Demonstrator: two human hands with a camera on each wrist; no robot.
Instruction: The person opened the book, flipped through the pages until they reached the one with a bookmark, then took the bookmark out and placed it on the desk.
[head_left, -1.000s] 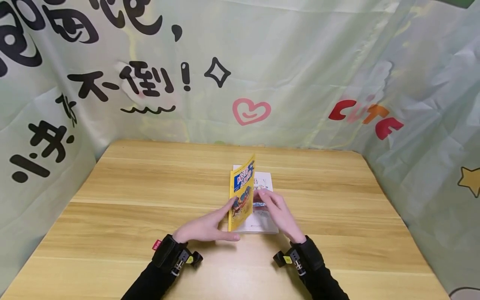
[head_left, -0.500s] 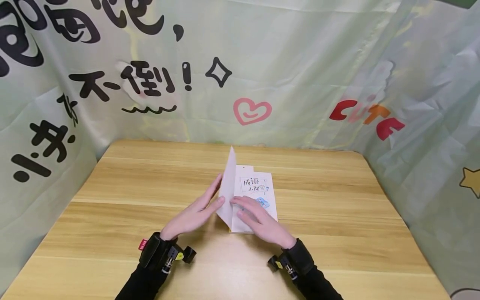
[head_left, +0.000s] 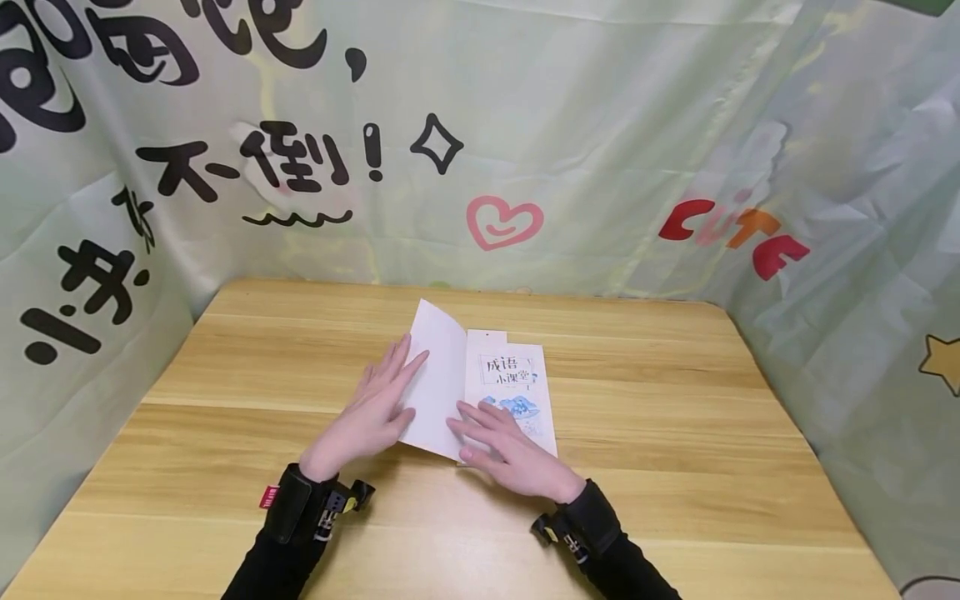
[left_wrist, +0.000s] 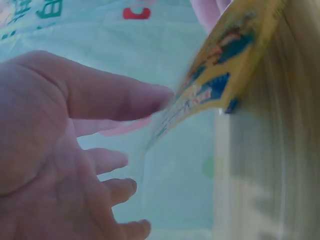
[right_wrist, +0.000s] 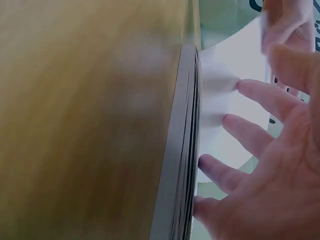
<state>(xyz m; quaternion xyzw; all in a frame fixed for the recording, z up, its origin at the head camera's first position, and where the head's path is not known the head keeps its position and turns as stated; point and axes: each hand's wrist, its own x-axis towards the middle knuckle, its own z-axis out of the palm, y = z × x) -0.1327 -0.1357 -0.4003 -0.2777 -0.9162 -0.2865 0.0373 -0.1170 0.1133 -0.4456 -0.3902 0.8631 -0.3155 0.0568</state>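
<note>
A paperback book (head_left: 517, 417) lies on the table with its front cover (head_left: 435, 367) swung to the left. The cover's white inner side and a white page with Chinese title characters and a blue drawing show in the head view. Its yellow printed outside (left_wrist: 235, 55) is visible in the left wrist view, tilted up off the table. My left hand (head_left: 360, 417) touches the cover near its outer edge, fingers spread. My right hand (head_left: 517, 454) rests over the lower inner part of the page by the fold, fingers spread. The page edges (right_wrist: 180, 145) show beside it.
The book lies on a wooden table (head_left: 675, 417). A white tab (head_left: 487, 336) with a dark dot sticks out above the page's top. A printed cloth (head_left: 600, 167) hangs behind and along both sides of the table.
The yellow cover has swung from upright over to the left, revealing the white title page. My left hand moved left with it; my right hand moved slightly left and down onto the page.
</note>
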